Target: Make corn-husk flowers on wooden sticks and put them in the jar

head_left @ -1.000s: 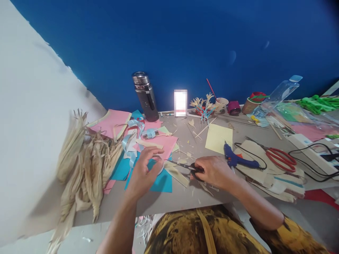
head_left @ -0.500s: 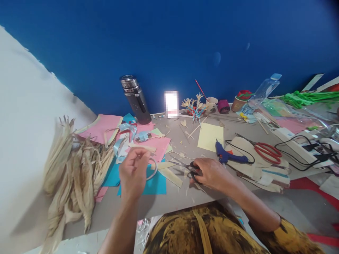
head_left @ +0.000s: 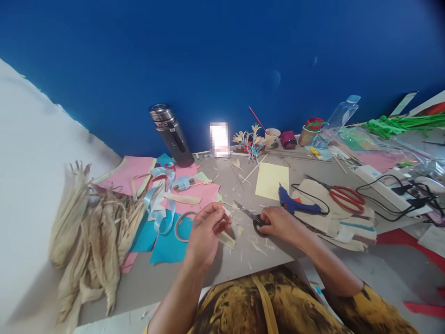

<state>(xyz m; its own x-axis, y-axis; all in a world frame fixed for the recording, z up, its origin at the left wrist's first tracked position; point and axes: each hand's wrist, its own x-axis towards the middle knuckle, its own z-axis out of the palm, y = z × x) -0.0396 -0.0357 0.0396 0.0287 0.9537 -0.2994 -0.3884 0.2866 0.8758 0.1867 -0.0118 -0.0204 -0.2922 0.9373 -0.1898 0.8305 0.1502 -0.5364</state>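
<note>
My left hand [head_left: 208,227] is over the table's front middle, thumb and fingertips pinched together on a small pale corn husk piece [head_left: 227,212]. To its right, my right hand [head_left: 280,226] grips the black handles of a pair of scissors [head_left: 249,213], whose blades point left and away, toward my left fingertips. A strip of husk [head_left: 228,241] lies beneath my left hand, partly covered. The ring of tape [head_left: 178,227] rests on blue paper [head_left: 166,248] left of that hand, and another husk strip [head_left: 182,198] lies on pink paper.
Dried corn husks [head_left: 99,246] are heaped at the left. A dark flask [head_left: 174,139] stands at the back. Husk flowers [head_left: 252,144] sit before a paper cup [head_left: 272,138]. Rightward are a blue glue gun [head_left: 297,204], red-handled scissors [head_left: 347,198] and a power strip [head_left: 380,188] with cables.
My left hand has moved right, away from the tape ring and closer to the scissors. The scissor blades look closer together. My right hand keeps its hold. The view has shifted slightly.
</note>
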